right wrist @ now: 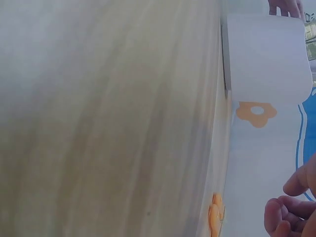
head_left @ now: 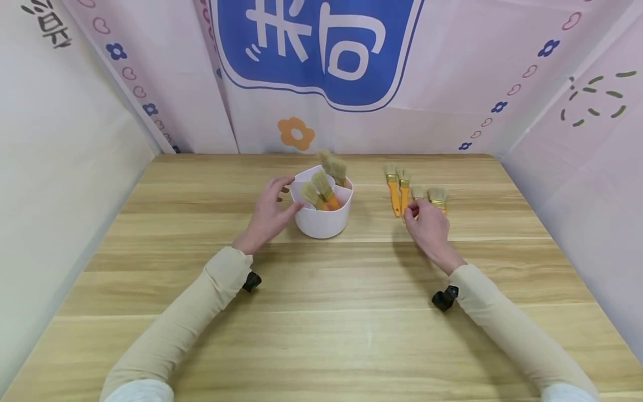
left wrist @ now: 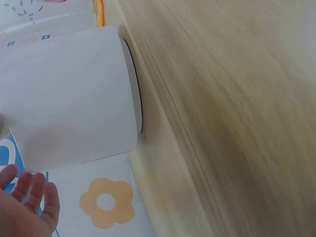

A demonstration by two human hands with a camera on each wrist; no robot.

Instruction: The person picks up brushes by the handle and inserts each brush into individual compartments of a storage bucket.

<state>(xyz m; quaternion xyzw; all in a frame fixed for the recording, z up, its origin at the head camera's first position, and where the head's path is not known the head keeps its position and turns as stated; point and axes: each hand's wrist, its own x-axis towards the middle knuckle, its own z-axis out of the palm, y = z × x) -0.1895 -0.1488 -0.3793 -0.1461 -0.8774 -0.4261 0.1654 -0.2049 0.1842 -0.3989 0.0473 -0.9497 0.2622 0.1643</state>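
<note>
A white divided cup (head_left: 320, 224) stands upright on the table, holding several paintbrushes (head_left: 323, 184) with their bristles up. My left hand (head_left: 267, 215) is at the cup's left side, thumb and fingers spread near its rim; in the left wrist view its loose fingers (left wrist: 49, 202) appear beside the white wall. To the right lie a few orange-handled paintbrushes (head_left: 393, 192), bristles pointing away. Over their handles hovers my right hand (head_left: 430, 226), partly covering a wide brush (head_left: 437, 196) and its neighbour (head_left: 417, 192). Its fingers (right wrist: 291, 203) are loosely bent, thumb apart, with nothing visible between them.
The wooden table (head_left: 321, 312) reaches toward me from a back wall sheet with a blue sign (head_left: 321, 56) and an orange flower (head_left: 296, 133). Pale side walls flank it. A black wrist camera (head_left: 445, 298) hangs under each forearm.
</note>
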